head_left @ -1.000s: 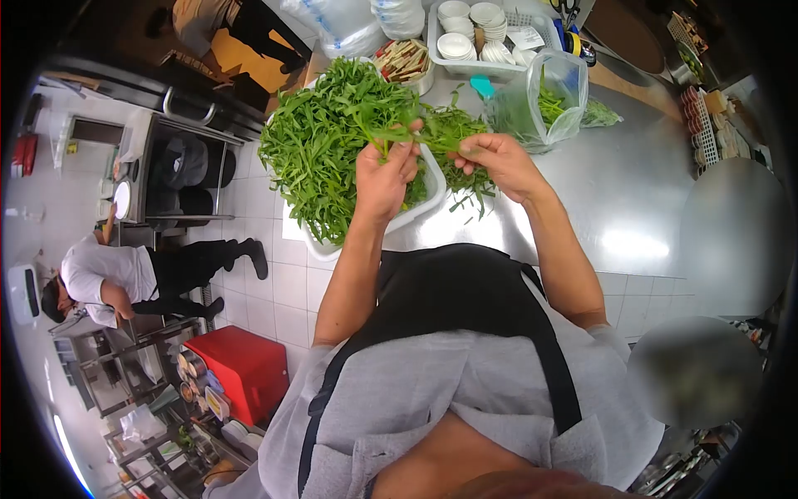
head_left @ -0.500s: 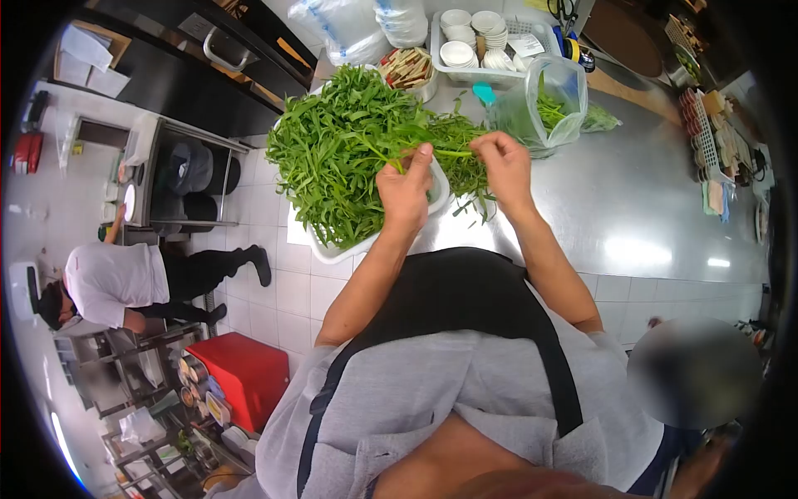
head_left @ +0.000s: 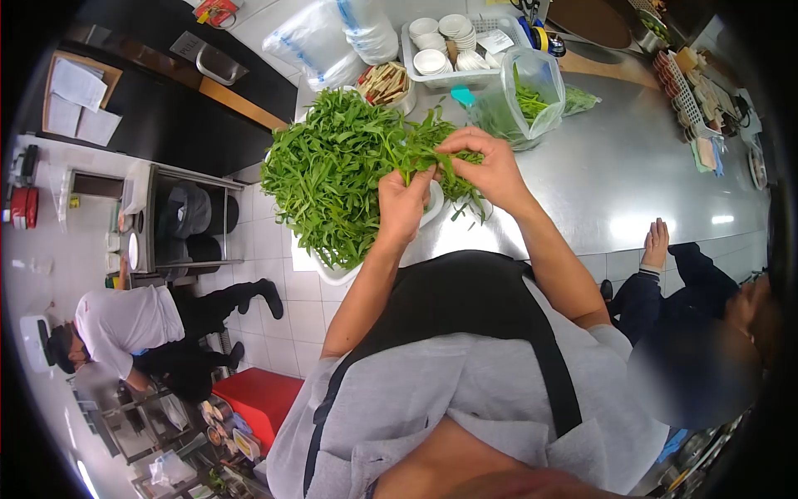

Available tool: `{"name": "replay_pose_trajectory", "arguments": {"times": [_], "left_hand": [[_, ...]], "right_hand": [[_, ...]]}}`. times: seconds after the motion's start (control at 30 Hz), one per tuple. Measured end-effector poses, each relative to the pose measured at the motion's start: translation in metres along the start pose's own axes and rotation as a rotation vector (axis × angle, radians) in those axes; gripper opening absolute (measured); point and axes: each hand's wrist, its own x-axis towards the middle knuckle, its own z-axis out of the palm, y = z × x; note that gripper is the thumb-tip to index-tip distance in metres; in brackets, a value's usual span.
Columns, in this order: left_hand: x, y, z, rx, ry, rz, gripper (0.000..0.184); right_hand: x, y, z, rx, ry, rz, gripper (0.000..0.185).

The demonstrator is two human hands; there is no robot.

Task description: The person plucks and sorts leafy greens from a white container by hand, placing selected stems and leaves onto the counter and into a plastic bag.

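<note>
Green sprig worked between both hands over the table

Sprig: a green sprig [head_left: 406,155] is held in front of the body, above the near right edge of a heap of leafy greens [head_left: 324,170]. The left hand [head_left: 402,204] has its grip closed on the lower stem, thumb uppermost. The right hand [head_left: 482,166] is just beside it, grip pinched on the sprig with thumb and fingertips; the exact contact is partly hidden by leaves. The two hands nearly meet.

Surroundings: the heap fills a white tub [head_left: 334,274] and rises above its rim, at the left end of the metal table [head_left: 632,175]. Loose leaves [head_left: 472,205] lie right of the tub, partly behind the right hand. Farther back: a clear plastic bag [head_left: 547,121] with green stems inside, mouth open; a teal item [head_left: 463,96] beside it; a white basket [head_left: 453,79] carrying small white bowls [head_left: 455,30].

People: at left, a person in a white shirt [head_left: 133,326] stands by shelving. At right, another person's hand [head_left: 656,239] is at the near edge of the table, well apart from the greens; whether it touches cannot be told.
</note>
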Motion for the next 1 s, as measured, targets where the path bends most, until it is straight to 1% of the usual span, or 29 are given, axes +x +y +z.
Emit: {"name": "replay_pose_trajectory", "arguments": {"times": [0.1,0.2,0.27,0.3,0.4,0.47,0.5,0.6,0.63,0.73,0.83,0.93,1.0], "left_hand": [[0.001,0.000,-0.001,-0.059,0.001,-0.035,0.016],[0.002,0.001,-0.001,-0.099,0.010,-0.067,0.014],[0.001,0.002,0.000,-0.094,-0.009,-0.074,0.012],[0.001,0.001,-0.001,-0.139,0.013,-0.077,0.011],[0.006,-0.001,-0.001,-0.253,0.088,-0.068,0.010],[0.010,0.009,0.001,-0.297,0.144,-0.034,0.012],[0.014,0.005,-0.006,-0.313,0.119,-0.034,0.013],[0.018,0.006,-0.005,-0.251,0.115,-0.034,0.014],[0.021,0.004,-0.004,-0.247,0.108,-0.024,0.015],[0.026,-0.002,0.002,-0.221,0.097,-0.010,0.017],[0.026,-0.006,0.007,-0.173,0.109,-0.003,0.017],[0.026,-0.007,0.013,-0.137,0.096,0.023,0.018],[0.024,-0.003,0.018,-0.113,0.097,0.042,0.019]], "right_hand": [[-0.003,-0.005,0.005,0.068,-0.038,0.101,0.022],[-0.007,-0.002,0.007,0.034,-0.041,0.084,0.013],[-0.008,0.008,0.009,0.038,-0.030,0.027,0.010],[-0.009,0.010,0.010,0.040,-0.025,-0.001,0.009],[-0.015,0.008,0.008,0.119,-0.051,0.078,0.013],[-0.022,0.009,0.000,0.154,-0.064,0.224,0.017],[-0.025,0.011,-0.007,0.172,-0.071,0.296,0.019],[-0.032,0.033,-0.028,-0.195,-0.202,0.376,0.024],[-0.038,0.034,-0.026,-0.474,-0.143,0.234,0.026],[-0.034,0.035,-0.016,-0.008,-0.027,0.367,0.026],[-0.026,0.016,-0.010,0.249,-0.144,0.414,0.024],[-0.024,0.023,-0.002,0.195,-0.056,0.408,0.023],[-0.022,0.025,-0.001,0.219,-0.009,0.396,0.022]]}}
